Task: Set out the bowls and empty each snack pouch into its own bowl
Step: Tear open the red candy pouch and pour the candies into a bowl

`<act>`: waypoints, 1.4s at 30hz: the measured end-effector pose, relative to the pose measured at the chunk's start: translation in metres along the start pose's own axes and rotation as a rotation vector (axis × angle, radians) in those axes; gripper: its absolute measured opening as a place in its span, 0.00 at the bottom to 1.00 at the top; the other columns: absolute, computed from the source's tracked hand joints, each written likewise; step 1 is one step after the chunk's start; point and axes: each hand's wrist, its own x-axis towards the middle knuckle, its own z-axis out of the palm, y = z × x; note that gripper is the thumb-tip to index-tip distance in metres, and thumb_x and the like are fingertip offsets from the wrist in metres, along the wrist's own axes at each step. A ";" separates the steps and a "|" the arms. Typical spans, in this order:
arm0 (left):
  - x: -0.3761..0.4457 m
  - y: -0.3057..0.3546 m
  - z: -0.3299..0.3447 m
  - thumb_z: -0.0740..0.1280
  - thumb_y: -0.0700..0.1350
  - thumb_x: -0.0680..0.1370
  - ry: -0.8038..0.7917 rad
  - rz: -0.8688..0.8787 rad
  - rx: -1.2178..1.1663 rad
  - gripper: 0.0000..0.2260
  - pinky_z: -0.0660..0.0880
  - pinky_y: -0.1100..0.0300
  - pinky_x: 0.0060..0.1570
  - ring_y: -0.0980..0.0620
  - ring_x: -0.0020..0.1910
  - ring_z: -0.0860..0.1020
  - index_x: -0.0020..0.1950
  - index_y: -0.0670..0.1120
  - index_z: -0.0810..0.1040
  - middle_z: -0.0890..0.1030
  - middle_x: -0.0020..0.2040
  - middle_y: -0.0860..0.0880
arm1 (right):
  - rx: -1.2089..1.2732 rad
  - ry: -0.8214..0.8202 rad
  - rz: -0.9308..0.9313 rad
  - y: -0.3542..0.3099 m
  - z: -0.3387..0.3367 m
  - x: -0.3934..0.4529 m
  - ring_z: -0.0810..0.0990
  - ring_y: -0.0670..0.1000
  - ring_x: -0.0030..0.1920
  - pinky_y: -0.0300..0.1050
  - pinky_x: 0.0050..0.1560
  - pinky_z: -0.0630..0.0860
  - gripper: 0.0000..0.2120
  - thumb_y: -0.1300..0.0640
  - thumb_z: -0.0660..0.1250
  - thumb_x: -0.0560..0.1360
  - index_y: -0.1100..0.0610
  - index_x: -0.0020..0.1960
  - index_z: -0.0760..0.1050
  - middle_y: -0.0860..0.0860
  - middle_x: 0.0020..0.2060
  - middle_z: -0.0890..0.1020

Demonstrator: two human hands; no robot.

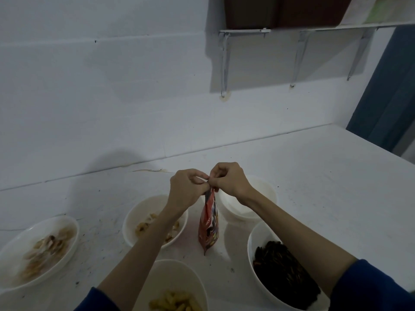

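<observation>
A red snack pouch (pixel 209 225) hangs upright above the white table, seen edge-on. My left hand (pixel 187 189) and my right hand (pixel 228 179) both pinch its top edge, knuckles nearly touching. Behind my right wrist stands an empty white bowl (pixel 262 189). A bowl (pixel 137 218) of pale snack pieces lies under my left forearm. At the right a bowl (pixel 258 239) holds dark brown sticks. A bowl (pixel 40 250) at the far left holds light tan pieces. The nearest bowl (pixel 179 279) holds yellow puffs.
The white table (pixel 325 187) runs back to a white wall, with bare surface on the right. A wall shelf (pixel 314 28) on metal brackets hangs high up. A blue curtain (pixel 390 90) hangs at the far right past the table's edge.
</observation>
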 end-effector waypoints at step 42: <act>-0.002 -0.012 -0.042 0.73 0.43 0.70 -0.532 0.285 0.113 0.05 0.76 0.71 0.48 0.58 0.49 0.78 0.40 0.52 0.80 0.76 0.51 0.52 | -0.428 -0.567 -0.291 -0.010 -0.036 -0.016 0.75 0.48 0.35 0.28 0.35 0.69 0.04 0.60 0.72 0.70 0.60 0.44 0.82 0.61 0.37 0.81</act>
